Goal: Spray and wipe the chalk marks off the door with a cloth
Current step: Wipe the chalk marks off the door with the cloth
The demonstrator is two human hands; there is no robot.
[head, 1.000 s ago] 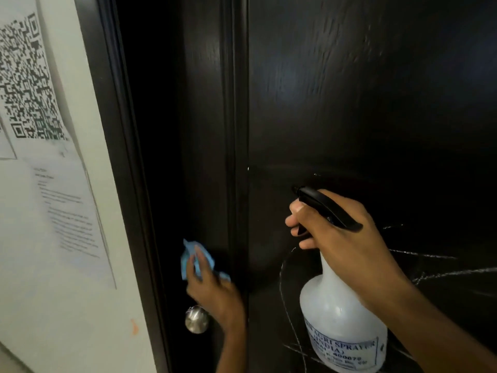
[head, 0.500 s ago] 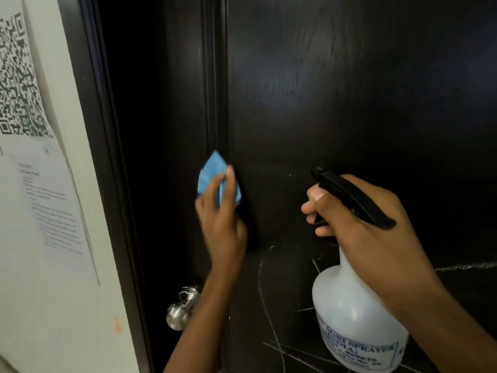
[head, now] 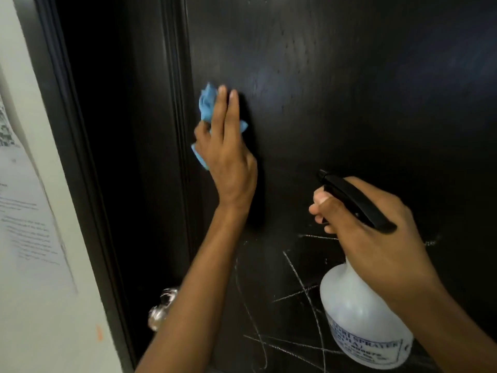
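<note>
Now up at centre-left of frame — left hand, risen from beside the knob, pressing blue cloth flat-fingered to door; right hand wrapped round spray bottle — chalk marks lower centre, unwiped.

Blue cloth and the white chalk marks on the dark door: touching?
Apart. Head view: the blue cloth sits under the left hand, with bare dark door between it and the white chalk marks below.

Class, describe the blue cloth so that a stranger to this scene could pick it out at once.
Find the dark wooden door filling most of the view. Near its left edge, above the chalk marks, the left hand presses a crumpled blue cloth against it. It is the only blue thing there.
</note>
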